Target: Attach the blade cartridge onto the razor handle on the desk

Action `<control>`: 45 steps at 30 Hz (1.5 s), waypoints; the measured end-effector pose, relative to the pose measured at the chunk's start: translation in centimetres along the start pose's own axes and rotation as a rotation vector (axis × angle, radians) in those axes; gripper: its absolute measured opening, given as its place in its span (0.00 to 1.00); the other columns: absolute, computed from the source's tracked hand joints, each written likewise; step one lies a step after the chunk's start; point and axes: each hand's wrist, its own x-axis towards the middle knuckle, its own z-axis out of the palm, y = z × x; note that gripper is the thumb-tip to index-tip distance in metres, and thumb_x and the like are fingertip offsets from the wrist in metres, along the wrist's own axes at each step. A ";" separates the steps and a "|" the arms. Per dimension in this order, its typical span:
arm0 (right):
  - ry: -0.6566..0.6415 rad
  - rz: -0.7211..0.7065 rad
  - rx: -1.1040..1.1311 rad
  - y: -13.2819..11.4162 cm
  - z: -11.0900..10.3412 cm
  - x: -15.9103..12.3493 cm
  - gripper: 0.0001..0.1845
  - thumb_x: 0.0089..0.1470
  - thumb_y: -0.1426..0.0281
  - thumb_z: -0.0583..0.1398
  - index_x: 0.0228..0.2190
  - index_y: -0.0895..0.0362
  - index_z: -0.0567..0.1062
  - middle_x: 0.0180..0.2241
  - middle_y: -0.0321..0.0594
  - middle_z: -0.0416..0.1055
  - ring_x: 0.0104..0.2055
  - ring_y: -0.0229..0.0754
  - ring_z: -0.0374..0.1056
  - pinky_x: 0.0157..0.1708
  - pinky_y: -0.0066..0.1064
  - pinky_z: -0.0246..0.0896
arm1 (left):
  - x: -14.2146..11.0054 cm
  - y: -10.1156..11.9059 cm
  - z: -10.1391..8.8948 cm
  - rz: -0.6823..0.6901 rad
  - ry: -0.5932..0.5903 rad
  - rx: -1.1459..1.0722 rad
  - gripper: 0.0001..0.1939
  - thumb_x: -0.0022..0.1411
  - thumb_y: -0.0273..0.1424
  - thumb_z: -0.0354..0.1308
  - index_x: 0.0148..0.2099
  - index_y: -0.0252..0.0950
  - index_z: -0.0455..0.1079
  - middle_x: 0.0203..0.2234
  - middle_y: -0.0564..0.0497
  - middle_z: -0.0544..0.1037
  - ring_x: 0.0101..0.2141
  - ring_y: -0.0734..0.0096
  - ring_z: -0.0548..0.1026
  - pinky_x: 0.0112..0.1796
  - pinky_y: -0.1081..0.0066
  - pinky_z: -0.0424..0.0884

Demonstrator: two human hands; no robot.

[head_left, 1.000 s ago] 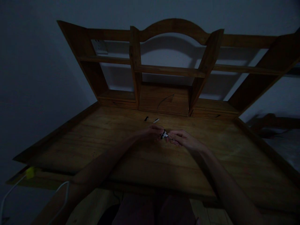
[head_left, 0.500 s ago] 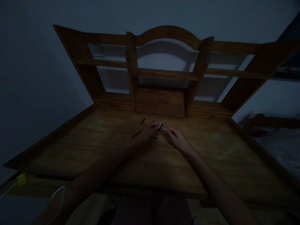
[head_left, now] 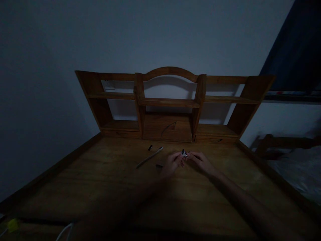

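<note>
The scene is very dark. My left hand (head_left: 172, 165) and my right hand (head_left: 200, 162) meet over the middle of a wooden desk (head_left: 105, 187). Between their fingertips they pinch a small shiny metal-and-black object (head_left: 184, 153), too small and dim to name. Both hands have their fingers closed around it. To the left of my left hand a thin pale stick-like handle (head_left: 149, 157) lies on the desk. A small dark piece (head_left: 158, 166) lies beside it, and another small black piece (head_left: 149, 147) lies further back.
A wooden hutch with open shelves (head_left: 168, 102) stands along the desk's far edge against a pale wall. Raised rails run along both desk sides. A bed frame (head_left: 283, 144) is at the right. A white cable (head_left: 64, 231) and a yellow tag (head_left: 12, 225) sit at bottom left.
The camera has tilted up, so the desk and hutch sit lower in view. My hands have shifted slightly right, still pinching the small object; the pale handle now lies uncovered to their left.
</note>
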 end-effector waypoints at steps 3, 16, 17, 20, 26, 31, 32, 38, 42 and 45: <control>-0.030 0.035 0.034 1.2 0.0 -1.6 0.22 0.64 0.57 0.51 0.30 0.59 0.75 0.29 0.38 0.71 0.32 0.40 0.64 0.35 0.28 0.57 | -0.7 -1.3 1.0 -0.045 0.000 -0.020 0.20 0.64 0.44 0.51 0.39 0.32 0.74 0.28 0.49 0.72 0.29 0.70 0.70 0.32 0.72 0.66; 0.024 0.069 -0.014 0.4 0.1 -2.5 0.20 0.64 0.59 0.51 0.29 0.58 0.73 0.28 0.36 0.67 0.31 0.39 0.62 0.33 0.27 0.55 | -1.5 0.5 1.0 -0.289 -0.004 -0.327 0.17 0.61 0.39 0.58 0.47 0.36 0.76 0.39 0.45 0.77 0.41 0.62 0.72 0.45 0.66 0.65; 0.025 0.071 -0.028 0.5 0.1 -2.5 0.19 0.64 0.59 0.51 0.29 0.58 0.72 0.28 0.36 0.66 0.31 0.39 0.62 0.33 0.27 0.55 | -1.5 0.5 0.9 -0.291 -0.005 -0.319 0.17 0.61 0.39 0.58 0.47 0.36 0.76 0.39 0.45 0.78 0.42 0.61 0.72 0.47 0.65 0.64; 0.021 0.065 -0.057 0.8 0.0 -2.6 0.19 0.64 0.60 0.51 0.28 0.58 0.71 0.27 0.35 0.65 0.31 0.38 0.61 0.32 0.26 0.55 | -1.5 0.7 0.7 -0.292 -0.016 -0.309 0.17 0.60 0.38 0.59 0.49 0.35 0.75 0.40 0.45 0.78 0.45 0.60 0.72 0.50 0.63 0.63; 0.023 0.047 -0.081 0.9 -0.2 -2.7 0.20 0.64 0.60 0.52 0.26 0.58 0.69 0.25 0.34 0.61 0.28 0.36 0.58 0.30 0.26 0.53 | -1.5 1.0 0.7 -0.372 -0.055 -0.486 0.18 0.59 0.36 0.62 0.49 0.33 0.75 0.47 0.41 0.76 0.48 0.58 0.73 0.51 0.63 0.65; 0.027 0.044 -0.094 0.8 -0.3 -2.7 0.21 0.64 0.58 0.52 0.24 0.58 0.66 0.23 0.34 0.58 0.27 0.36 0.56 0.27 0.27 0.51 | -1.7 1.0 0.6 -0.450 -0.053 -0.566 0.20 0.55 0.35 0.66 0.50 0.34 0.75 0.49 0.41 0.76 0.49 0.59 0.74 0.52 0.62 0.66; 0.027 0.046 -0.097 0.8 -0.3 -2.7 0.21 0.64 0.57 0.51 0.24 0.58 0.65 0.23 0.34 0.57 0.27 0.36 0.55 0.27 0.27 0.51 | -1.7 1.0 0.6 -0.459 -0.036 -0.569 0.20 0.55 0.35 0.67 0.50 0.34 0.75 0.48 0.41 0.77 0.48 0.59 0.75 0.53 0.62 0.66; 0.036 0.060 -0.090 0.7 -0.2 -2.6 0.22 0.63 0.56 0.52 0.23 0.57 0.65 0.23 0.34 0.57 0.26 0.35 0.53 0.26 0.27 0.50 | -1.6 1.3 0.7 -0.487 0.006 -0.577 0.19 0.54 0.33 0.67 0.48 0.33 0.76 0.46 0.42 0.78 0.48 0.59 0.75 0.53 0.62 0.67; 0.032 0.082 -0.058 0.5 -0.2 -2.6 0.22 0.63 0.56 0.52 0.23 0.58 0.66 0.23 0.33 0.57 0.26 0.36 0.54 0.27 0.27 0.50 | -1.7 1.8 0.7 -0.482 0.024 -0.574 0.19 0.54 0.33 0.67 0.48 0.32 0.76 0.47 0.41 0.77 0.48 0.58 0.75 0.54 0.60 0.66; 0.020 0.101 -0.014 0.3 -0.2 -2.6 0.22 0.63 0.56 0.53 0.24 0.58 0.66 0.24 0.33 0.57 0.26 0.35 0.54 0.27 0.26 0.50 | -1.7 1.9 0.7 -0.470 0.011 -0.555 0.19 0.55 0.33 0.67 0.49 0.32 0.75 0.47 0.41 0.78 0.48 0.58 0.75 0.54 0.60 0.65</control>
